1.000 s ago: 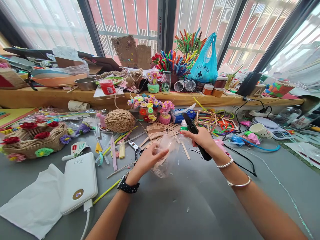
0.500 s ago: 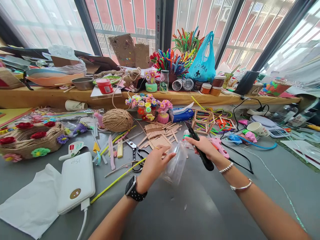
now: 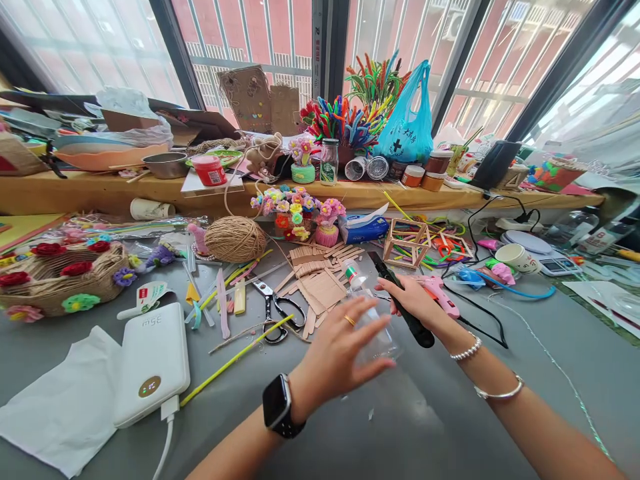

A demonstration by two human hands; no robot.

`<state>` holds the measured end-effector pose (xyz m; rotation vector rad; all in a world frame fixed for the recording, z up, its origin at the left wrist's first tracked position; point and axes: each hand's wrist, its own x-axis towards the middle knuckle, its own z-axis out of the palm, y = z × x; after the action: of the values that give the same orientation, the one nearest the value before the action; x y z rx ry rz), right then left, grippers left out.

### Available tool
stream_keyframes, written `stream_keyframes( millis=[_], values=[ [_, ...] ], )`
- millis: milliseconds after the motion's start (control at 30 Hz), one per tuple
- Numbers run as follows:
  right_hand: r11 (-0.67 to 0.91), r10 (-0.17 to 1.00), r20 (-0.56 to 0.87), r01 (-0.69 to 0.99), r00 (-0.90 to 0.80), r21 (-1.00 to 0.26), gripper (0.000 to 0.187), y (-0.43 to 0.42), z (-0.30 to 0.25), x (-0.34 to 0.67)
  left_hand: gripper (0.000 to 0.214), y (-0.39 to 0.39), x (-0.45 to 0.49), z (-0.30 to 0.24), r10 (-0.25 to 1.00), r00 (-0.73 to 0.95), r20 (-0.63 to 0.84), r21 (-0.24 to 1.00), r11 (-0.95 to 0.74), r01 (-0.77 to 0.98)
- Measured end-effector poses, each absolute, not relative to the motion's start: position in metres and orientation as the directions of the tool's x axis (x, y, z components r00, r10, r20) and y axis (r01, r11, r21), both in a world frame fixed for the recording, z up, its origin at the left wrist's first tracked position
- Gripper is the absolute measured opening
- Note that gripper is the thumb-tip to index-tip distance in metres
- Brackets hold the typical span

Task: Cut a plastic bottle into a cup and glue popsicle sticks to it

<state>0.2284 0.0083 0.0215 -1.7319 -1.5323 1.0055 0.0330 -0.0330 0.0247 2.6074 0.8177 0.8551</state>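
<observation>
Fingers of the left hand [image 3: 333, 350] spread wide by the clear bottle [image 3: 383, 343], low and right of the frame's middle; touching or not, unclear. The right hand [image 3: 413, 300] grips a black tool [image 3: 416, 327]. Small bits [image 3: 371, 415] below suggest some work is done; what's left doesn't show.
</observation>
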Motion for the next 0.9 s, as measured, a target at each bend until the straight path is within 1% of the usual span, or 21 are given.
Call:
stream_keyframes(
  millis=[33, 100, 200, 233, 333, 367, 433, 467, 500, 600, 633, 700, 767, 900],
  values=[
    [-0.125, 0.991, -0.126, 0.542, 0.036, -0.831, 0.041, 0.007, 0.021, 0.23, 0.054, -0.037, 0.036, 0.023, 0.531, 0.731, 0.428, 0.36, -0.842, 0.401],
    [-0.088, 0.996, -0.089, 0.574, 0.027, -0.814, 0.04, 0.005, 0.022, 0.232, 0.051, -0.039, 0.04, 0.018, 0.475, 0.806, 0.354, 0.309, -0.872, 0.379],
    [-0.048, 0.999, -0.034, 0.604, 0.034, -0.795, 0.038, 0.0, 0.02, 0.236, 0.041, -0.034, 0.034, 0.016, 0.46, 0.847, 0.266, 0.32, -0.871, 0.373],
    [-0.037, 0.999, -0.011, 0.612, 0.046, -0.79, 0.037, -0.003, 0.018, 0.238, 0.043, -0.032, 0.029, 0.017, 0.452, 0.857, 0.246, 0.331, -0.871, 0.364],
    [-0.004, 0.991, 0.082, 0.636, 0.105, -0.772, 0.034, -0.014, 0.011, 0.243, 0.058, -0.024, 0.012, 0.027, 0.451, 0.868, 0.21, 0.373, -0.857, 0.355],
    [0.004, 0.986, 0.111, 0.647, 0.125, -0.763, 0.033, -0.018, 0.008, 0.244, 0.058, -0.023, 0.008, 0.03, 0.472, 0.856, 0.211, 0.39, -0.844, 0.369],
    [0.008, 0.979, 0.146, 0.683, 0.145, -0.73, 0.03, -0.028, 0.005, 0.246, 0.048, -0.021, 0.003, 0.033, 0.53, 0.816, 0.231, 0.423, -0.81, 0.406],
    [0.01, 0.976, 0.16, 0.703, 0.149, -0.711, 0.028, -0.033, 0.004, 0.247, 0.042, -0.021, 0.004, 0.033, 0.573, 0.78, 0.252, 0.433, -0.787, 0.439],
    [0.019, 0.975, 0.173, 0.722, 0.141, -0.692, 0.026, -0.038, 0.004, 0.247, 0.041, -0.021, 0.006, 0.031, 0.623, 0.731, 0.279, 0.434, -0.76, 0.483],
    [0.065, 0.979, 0.187, 0.736, 0.085, -0.674, 0.025, -0.053, 0.008, 0.246, 0.058, -0.021, 0.016, 0.019, 0.763, 0.533, 0.364, 0.395, -0.645, 0.654],
    [0.065, 0.982, 0.172, 0.726, 0.074, -0.685, 0.027, -0.058, 0.009, 0.245, 0.06, -0.021, 0.019, 0.016, 0.794, 0.483, 0.369, 0.379, -0.604, 0.701],
    [0.033, 0.989, 0.125, 0.704, 0.079, -0.71, 0.031, -0.067, 0.01, 0.243, 0.057, -0.02, 0.022, 0.011, 0.831, 0.432, 0.35, 0.354, -0.544, 0.761],
    [-0.005, 0.989, 0.099, 0.712, 0.105, -0.702, 0.036, -0.076, 0.008, 0.24, 0.054, -0.017, 0.02, 0.009, 0.848, 0.409, 0.338, 0.336, -0.515, 0.789],
    [-0.051, 0.983, 0.111, 0.794, 0.148, -0.606, 0.038, -0.093, 0.0, 0.229, 0.055, -0.012, 0.013, 0.01, 0.832, 0.413, 0.37, 0.321, -0.532, 0.784]
  ],
)
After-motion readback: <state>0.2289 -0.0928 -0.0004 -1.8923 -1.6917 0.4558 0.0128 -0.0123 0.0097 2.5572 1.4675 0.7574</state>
